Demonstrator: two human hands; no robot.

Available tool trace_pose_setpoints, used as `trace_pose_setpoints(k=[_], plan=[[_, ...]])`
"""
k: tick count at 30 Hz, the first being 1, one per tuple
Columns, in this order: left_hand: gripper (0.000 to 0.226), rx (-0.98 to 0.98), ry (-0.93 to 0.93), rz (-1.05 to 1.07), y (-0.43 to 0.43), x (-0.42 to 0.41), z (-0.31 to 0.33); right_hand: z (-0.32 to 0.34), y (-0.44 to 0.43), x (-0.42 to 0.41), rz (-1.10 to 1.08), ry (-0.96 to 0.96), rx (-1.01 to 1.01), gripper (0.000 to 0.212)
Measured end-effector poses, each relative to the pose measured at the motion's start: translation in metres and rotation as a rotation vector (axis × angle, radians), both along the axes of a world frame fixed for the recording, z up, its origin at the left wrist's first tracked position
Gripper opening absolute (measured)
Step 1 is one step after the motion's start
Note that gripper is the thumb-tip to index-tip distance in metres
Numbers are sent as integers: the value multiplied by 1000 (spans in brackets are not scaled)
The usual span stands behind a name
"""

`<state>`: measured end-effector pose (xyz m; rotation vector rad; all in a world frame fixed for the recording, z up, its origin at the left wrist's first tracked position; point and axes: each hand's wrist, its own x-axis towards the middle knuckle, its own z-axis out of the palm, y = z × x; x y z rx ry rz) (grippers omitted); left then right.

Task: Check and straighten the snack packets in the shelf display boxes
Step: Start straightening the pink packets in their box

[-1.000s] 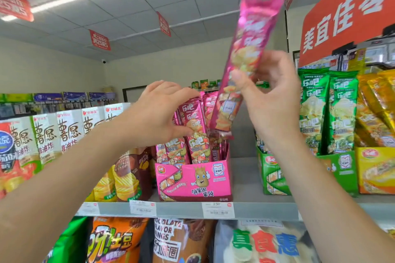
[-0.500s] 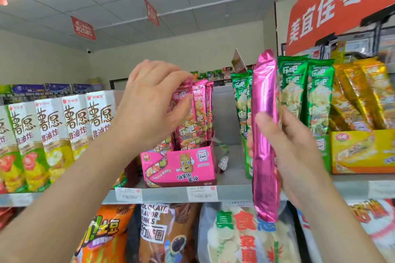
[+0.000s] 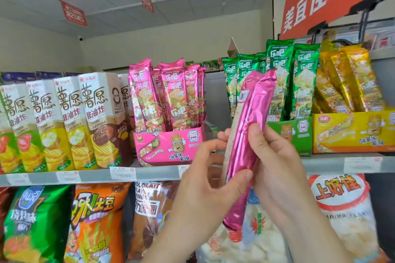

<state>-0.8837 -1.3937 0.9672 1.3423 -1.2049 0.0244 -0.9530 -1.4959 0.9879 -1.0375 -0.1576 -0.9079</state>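
Held out near the camera, in front of the shelf (image 3: 149, 174) and in the gap between the pink display box (image 3: 171, 145) and the green display box (image 3: 303, 141): one long pink packet (image 3: 245, 145), plain back and seam facing near, top tilted right across the green packets (image 3: 303, 83). Not in its box yet.

Looks light, thin and puffed. Glossy foil, so likely slippery and crinkly. Probably brittle crisps inside, so no hard squeezing and no bending across the middle. Best taken by the long edges around mid-length, or by the flat crimped ends, with a light pinch.

Gripped by both hands. Left hand (image 3: 205, 188): thumb pressed flat on the lower front, fingers curled behind the left edge, a loose pinch rather than a clench. Right hand (image 3: 277, 173): thumb laid on the packet higher up, palm and fingers wrapped round the right side and behind. Fingertips behind mostly hidden.

Further left and farther back, in the pink display box, the other pink packets (image 3: 171, 96): upright, fanned a little unevenly.
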Motion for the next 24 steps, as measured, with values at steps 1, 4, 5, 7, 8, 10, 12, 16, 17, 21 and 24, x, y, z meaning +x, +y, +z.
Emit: trace_pose_setpoints(k=[1, 4, 5, 7, 8, 10, 12, 16, 17, 21, 24], plan=[[40, -1, 46, -34, 0, -2, -5, -2, 0, -1, 20, -3, 2, 35], [49, 14, 213, -185, 0, -9, -17, -6, 2, -5, -12, 4, -34, 37], [48, -7, 236, -188, -1, -11, -20, -9, 3, -5, -103, 37, -91, 39], [49, -43, 203, -61, -1, -14, -24, -12, 6, -8, -365, 109, -270, 44], [53, -50, 149, 52, -1, -15, -25, -14, 8, -10, -474, 127, -329, 51], [65, -39, -13, 272, -1, -14, -29, -19, 11, -12, -599, 154, -380, 72], [78, 21, -202, 424, -1, -13, -34, -24, 12, -13, -652, 171, -429, 78], [72, 3, -138, 176, 2, -21, -43, -26, 6, -19, -558, 121, -311, 59], [64, -18, -58, 74, 3, -23, -43, -26, 4, -21, -493, 104, -269, 53], [50, -60, 174, -93, -2, -26, -47, -30, 1, -27, -318, 29, -161, 44], [43, -58, 165, -110, -6, -28, -54, -31, 2, -31, -311, 52, -191, 38]])
